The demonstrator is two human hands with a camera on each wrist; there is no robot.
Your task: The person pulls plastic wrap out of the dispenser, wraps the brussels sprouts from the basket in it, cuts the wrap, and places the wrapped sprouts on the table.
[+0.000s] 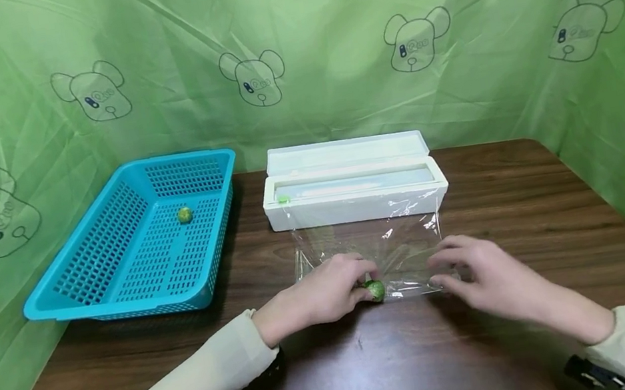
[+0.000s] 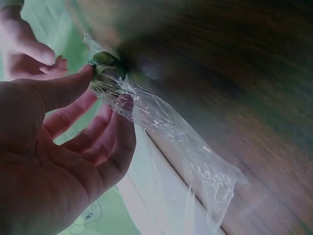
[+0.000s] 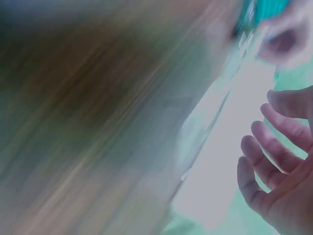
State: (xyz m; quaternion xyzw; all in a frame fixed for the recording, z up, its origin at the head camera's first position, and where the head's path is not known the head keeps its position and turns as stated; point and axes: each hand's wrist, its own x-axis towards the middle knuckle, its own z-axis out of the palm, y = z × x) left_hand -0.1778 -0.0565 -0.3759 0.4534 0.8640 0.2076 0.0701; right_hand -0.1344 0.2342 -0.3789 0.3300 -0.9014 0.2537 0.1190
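in the head view a small round green ball (image 1: 375, 291) sits on the dark wooden counter (image 1: 506, 193) at the near edge of a clear sheet of plastic wrap (image 1: 369, 250) drawn out from the long white dispenser box (image 1: 354, 190), whose lid stands open. the left hand (image 1: 318, 295) pinches the ball at its left side, thumb and fingertips closed on it, so the ball lies right at the tip of that grip. the right hand (image 1: 479, 278) hovers just to the right over the near right corner of the sheet, fingers relaxed and spread, holding nothing that can be made out. another small green ball (image 1: 185, 215) already lies in the turquoise perforated plastic basket (image 1: 119, 278) to the left; judging by this, one piece looks finished and the present one is only at the start of its wrapping, with the sheet not yet cut free from the box. in the left wrist view the thumb (image 2: 68, 85) presses against the ball (image 2: 105, 66), the wrinkled wrap (image 2: 161, 122) trailing from it across the fingers (image 2: 115, 142) toward the box. the right wrist view is heavily blurred; it shows only loosely open fingers (image 3: 274, 147) with nothing between them.
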